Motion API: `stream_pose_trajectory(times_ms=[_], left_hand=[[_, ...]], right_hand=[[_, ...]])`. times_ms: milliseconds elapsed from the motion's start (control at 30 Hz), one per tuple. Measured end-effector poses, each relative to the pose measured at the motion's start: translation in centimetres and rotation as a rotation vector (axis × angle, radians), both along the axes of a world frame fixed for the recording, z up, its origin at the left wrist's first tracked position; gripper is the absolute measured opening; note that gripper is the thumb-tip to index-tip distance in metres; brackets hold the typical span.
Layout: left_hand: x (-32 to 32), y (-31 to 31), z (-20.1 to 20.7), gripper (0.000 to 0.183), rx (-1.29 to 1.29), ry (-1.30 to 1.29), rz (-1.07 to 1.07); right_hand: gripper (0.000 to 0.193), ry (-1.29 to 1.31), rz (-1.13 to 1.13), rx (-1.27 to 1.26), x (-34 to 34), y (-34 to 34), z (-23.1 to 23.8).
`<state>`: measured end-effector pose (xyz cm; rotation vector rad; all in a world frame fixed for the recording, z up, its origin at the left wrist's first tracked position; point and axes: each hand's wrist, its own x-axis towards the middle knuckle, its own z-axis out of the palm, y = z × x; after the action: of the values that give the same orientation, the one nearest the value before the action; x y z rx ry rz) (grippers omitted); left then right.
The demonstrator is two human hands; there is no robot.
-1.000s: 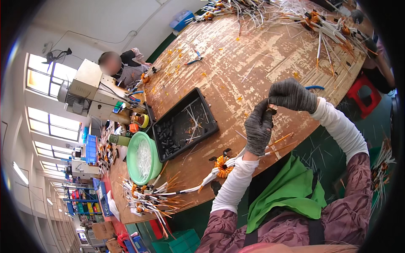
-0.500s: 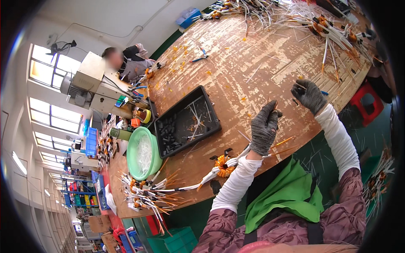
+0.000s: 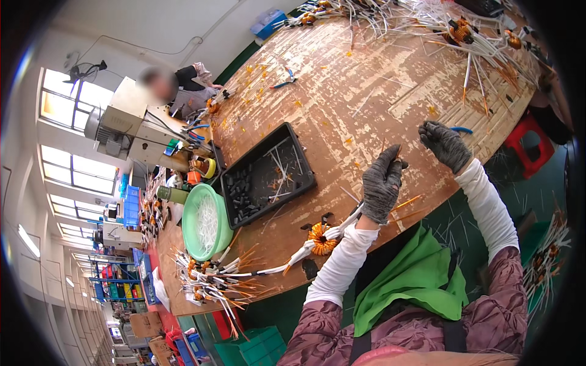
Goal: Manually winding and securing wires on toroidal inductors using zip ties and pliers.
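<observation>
My left hand [image 3: 381, 188], in a grey glove, is closed around the leads of a wire coil, with thin copper-coloured ends showing at its fingertips. The orange ring-shaped coil [image 3: 323, 238] lies on the table beside my left wrist, its white-sleeved leads running both ways. My right hand [image 3: 445, 146], also gloved, hovers to the right with its fingers curled in; what they hold, if anything, is hidden. Beside it shows a curved blue handle [image 3: 462, 130]; whether my hand touches it I cannot tell.
A black tray [image 3: 299, 183] holds black sleeves and white tubes. Next to it stands a green basin [image 3: 190, 229] of clear tubing pieces. Coil bundles [image 3: 207, 280] lie at the near left, more coils [image 3: 461, 32] far right. Another person [image 3: 192, 91] sits across; a red stool [image 3: 530, 146] stands right.
The short pale piece seen at my right fingertips no longer shows, and those fingers are curled further in. More of the blue handle is visible. My left hand stays almost where it was.
</observation>
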<state>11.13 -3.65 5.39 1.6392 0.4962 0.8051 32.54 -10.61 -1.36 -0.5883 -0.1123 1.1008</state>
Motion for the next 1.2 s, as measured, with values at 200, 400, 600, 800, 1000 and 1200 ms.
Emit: stream_pose_trajectory(times_ms=[200,400,600,800,1000,1200], left_hand=[[0.3,-0.3,-0.1,0.027,0.007,0.004,-0.019],[0.1,-0.2,0.4,0.027,-0.084,0.07,-0.034],[0.5,-0.1,-0.4,0.027,-0.017,0.093,-0.048],[0.6,-0.4,-0.1,0.026,-0.03,0.11,-0.062],[0.6,-0.1,-0.9,0.026,0.043,0.102,-0.053],[0.5,-0.5,-0.4,0.026,0.005,0.121,-0.074]], right_hand=[[0.017,-1.052,-0.02,-0.158,-0.4,-1.2,-3.3],[0.023,-0.695,0.135,-0.119,-1.5,-1.4,-0.3],[0.025,0.004,0.093,-0.243,-1.2,-2.3,-0.7],[0.033,-0.021,0.129,-0.113,-1.1,-3.5,-0.2],[0.036,-0.218,0.232,0.066,-1.1,-3.9,1.8],[0.021,-0.351,0.114,-0.222,-1.3,-4.4,3.3]])
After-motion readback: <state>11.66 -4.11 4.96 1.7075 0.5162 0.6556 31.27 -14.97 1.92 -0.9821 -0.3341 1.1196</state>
